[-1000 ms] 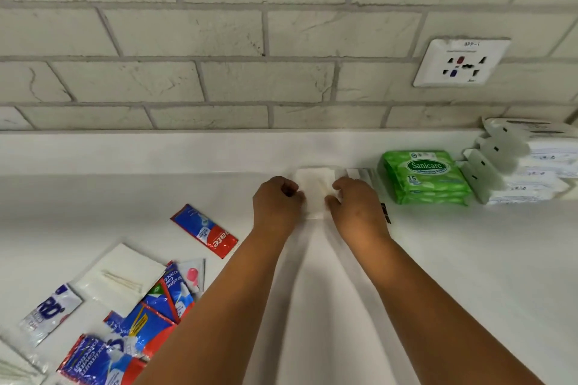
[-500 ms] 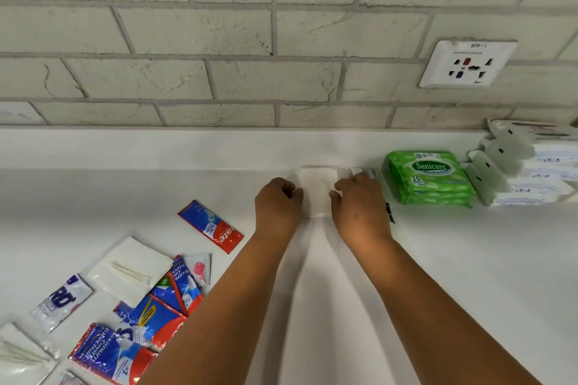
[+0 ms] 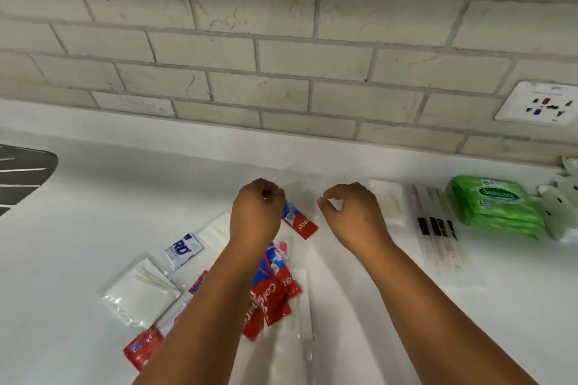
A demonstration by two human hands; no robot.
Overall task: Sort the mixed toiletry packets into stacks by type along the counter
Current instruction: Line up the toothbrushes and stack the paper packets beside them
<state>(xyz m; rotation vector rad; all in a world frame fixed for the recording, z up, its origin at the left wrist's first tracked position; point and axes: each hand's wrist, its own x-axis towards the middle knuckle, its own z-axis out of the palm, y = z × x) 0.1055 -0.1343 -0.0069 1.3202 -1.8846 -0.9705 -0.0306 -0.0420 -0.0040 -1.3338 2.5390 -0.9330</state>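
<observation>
My left hand [image 3: 256, 216] is curled over the upper end of a red and blue Colgate sachet [image 3: 300, 223], with the fingertips pinched on it; the sachet's lower end lies on the white counter [image 3: 78, 228]. My right hand [image 3: 352, 212] hovers just right of it, fingers loosely curved and apart, holding nothing. Under my left forearm lies the mixed pile: more Colgate sachets [image 3: 269, 300], a cotton swab packet [image 3: 140, 287], a blue and white sachet [image 3: 183, 250], a red sachet [image 3: 144, 347]. Sorted along the back right are white packets [image 3: 387, 206], clear toothbrush packets [image 3: 434, 225] and green Sanicare wipes [image 3: 497, 206].
White boxes [image 3: 560, 212] are stacked at the far right edge, beside the wipes. A wall socket [image 3: 538, 103] sits in the brick-tile wall above them. A dark object [image 3: 22, 172] juts in at the far left of the counter.
Both hands have let go of the white packet stack and moved left. My left hand now pinches the red Colgate sachet. The view has swung left.
</observation>
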